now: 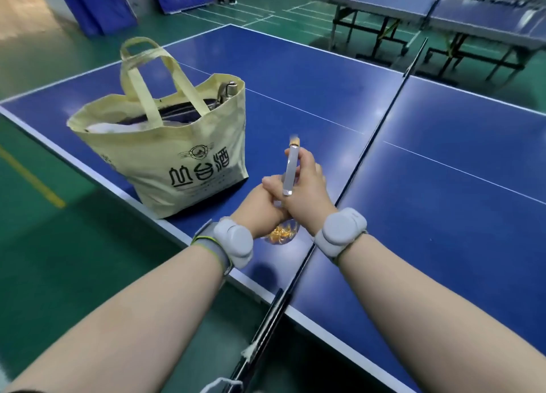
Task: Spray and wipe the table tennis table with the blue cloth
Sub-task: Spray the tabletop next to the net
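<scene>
A clear bottle (279, 235) with golden glints inside is held above the near edge of the table tennis table (443, 186), just left of the net (379, 127). Only its base is seen below the hands. The left hand (260, 206) is curled round it, and the right hand (308, 190) is wrapped round a slim grey piece (288, 172) that stands upright above. Whether both are one thing cannot be told. A cream tote bag (177, 156) stands by the near edge of the left half.
</scene>
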Demonstrator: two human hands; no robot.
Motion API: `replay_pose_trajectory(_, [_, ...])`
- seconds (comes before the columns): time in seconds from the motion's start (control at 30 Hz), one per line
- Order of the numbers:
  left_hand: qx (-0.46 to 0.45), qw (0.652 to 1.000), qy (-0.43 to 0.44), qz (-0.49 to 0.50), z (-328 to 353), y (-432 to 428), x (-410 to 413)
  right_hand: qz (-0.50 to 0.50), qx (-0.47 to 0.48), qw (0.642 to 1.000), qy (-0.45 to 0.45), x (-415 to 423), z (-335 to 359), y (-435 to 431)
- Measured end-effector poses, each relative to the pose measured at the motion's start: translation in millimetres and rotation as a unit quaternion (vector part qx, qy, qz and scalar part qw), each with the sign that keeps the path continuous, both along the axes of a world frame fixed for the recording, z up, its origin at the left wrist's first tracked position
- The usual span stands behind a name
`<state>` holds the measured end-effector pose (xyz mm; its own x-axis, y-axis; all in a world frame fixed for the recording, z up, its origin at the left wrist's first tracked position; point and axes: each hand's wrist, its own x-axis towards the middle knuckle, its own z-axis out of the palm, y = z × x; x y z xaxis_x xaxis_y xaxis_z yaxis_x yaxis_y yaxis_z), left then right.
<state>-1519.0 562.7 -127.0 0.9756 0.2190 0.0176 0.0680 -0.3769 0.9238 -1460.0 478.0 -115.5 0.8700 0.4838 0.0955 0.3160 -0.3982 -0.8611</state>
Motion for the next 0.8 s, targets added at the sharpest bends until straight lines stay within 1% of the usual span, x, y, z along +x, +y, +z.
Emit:
replay_pose_trajectory(0.07, [-0.007, 1.000, 0.014, -0.003, -9.1, 7.2, 2.9, 0.012, -0.022, 1.000, 0.013, 2.7, -7.5, 3.2])
replay_pose_trajectory(0.13, [-0.002, 0.999, 0.032, 0.018, -19.1, 11.0, 4.7, 0.025, -0.037, 0.998, 0.032, 5.0, -16.0, 5.3])
replay_pose_trajectory(0.23, [0.051, 0.995, 0.064, 0.061, -36.8, 15.4, 9.4, 0.036, -0.034, 0.997, 0.064, 9.7, -29.6, 10.0])
replay_pose_trajectory(0.33, [0.077, 0.991, 0.092, 0.056, -43.1, 16.9, 11.7, 0.045, -0.029, 0.994, 0.094, 13.2, -38.9, 11.9])
replay_pose_trajectory(0.5, [0.050, 0.994, 0.082, 0.052, -61.2, 25.5, 17.8, 0.042, -0.046, 0.991, 0.116, 17.7, -56.2, 15.4])
replay_pose_trajectory(0.6, [0.048, 0.991, 0.101, 0.066, -73.4, 27.8, 20.0, 0.044, -0.058, 0.989, 0.130, 19.0, -66.4, 16.5])
replay_pose_trajectory(0.73, [-0.007, 0.989, 0.121, 0.082, -81.1, 30.7, 24.2, 0.031, -0.051, 0.984, 0.165, 22.7, -72.6, 20.6])
replay_pose_trajectory(0.8, [0.020, 0.986, 0.150, 0.073, -79.2, 32.9, 28.9, 0.023, -0.045, 0.981, 0.189, 25.5, -73.5, 22.4])
